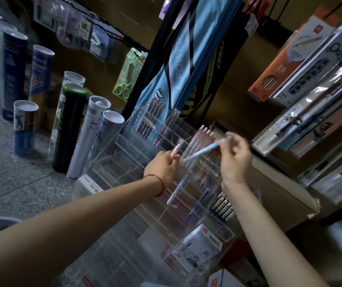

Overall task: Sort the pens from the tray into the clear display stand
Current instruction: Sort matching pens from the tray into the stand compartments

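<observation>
Both grips are clamped on pens above the clear acrylic display stand [120, 166]. My left grip [163, 165] curls round the lower end of a pink pen with a clear cap [176, 148], which points up and away over the stand's middle rows. My right grip [235, 160] pinches a pale blue pen [204, 151] near its upper end. The barrel slants down to the left, its tip close to my left fingers; I cannot tell whether they touch.

Below my hands a second pale blue pen [176, 190] lies slanted in a compartment. A row of pink pens [202, 134] stands near the stand's far right edge, and purple pens [151, 119] fill the top row. Dark blue pens [206, 195] and white-barrelled pens [224, 206] sit by the right edge.

A red cord bracelet [158, 182] circles my left wrist. Tall cardboard tubes [68, 129] stand on the speckled floor [10, 172] left of the stand, and a brown cardboard box [280, 189] sits just beside it on the right.
</observation>
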### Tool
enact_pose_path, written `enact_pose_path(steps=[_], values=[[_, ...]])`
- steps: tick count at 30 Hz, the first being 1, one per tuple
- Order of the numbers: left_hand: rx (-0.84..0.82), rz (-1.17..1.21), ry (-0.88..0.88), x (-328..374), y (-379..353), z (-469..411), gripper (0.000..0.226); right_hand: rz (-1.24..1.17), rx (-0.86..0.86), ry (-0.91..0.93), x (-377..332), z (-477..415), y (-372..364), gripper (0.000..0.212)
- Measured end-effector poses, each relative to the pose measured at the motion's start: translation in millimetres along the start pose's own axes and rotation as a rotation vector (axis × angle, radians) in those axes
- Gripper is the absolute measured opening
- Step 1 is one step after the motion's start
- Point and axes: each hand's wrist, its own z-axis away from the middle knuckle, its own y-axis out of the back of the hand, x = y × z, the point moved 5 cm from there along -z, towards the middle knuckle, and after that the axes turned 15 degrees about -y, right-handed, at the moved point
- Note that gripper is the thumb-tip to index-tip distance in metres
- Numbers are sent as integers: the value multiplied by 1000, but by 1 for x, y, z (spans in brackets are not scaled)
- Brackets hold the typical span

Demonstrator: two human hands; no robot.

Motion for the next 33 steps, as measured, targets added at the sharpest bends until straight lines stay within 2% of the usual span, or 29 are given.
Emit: enact_pose_path(steps=[2,4,7,14,20,27,30,33], values=[[-49,-147,-101,-4,4,-4,34,34,100,254,-18,1,3,23],[-190,-190,-151,-11,0,-5,37,236,62,396,-15,6,-8,21],[-273,-205,-162,-17,-2,-2,38,449,-110,297,26,3,-24,20],[-299,-192,-169,-19,4,-2,40,536,-335,60,60,-1,-36,17],[-283,-91,-108,-22,2,-5,40,705,-346,68,64,3,-37,16],[-311,-31,-94,-20,2,-7,33,1051,-333,200,68,10,-42,23],[-326,-69,-103,-18,1,-8,33,1088,-332,212,70,14,-41,28],[-335,-63,-79,-18,3,-7,34,1114,-370,145,76,14,-43,35]])
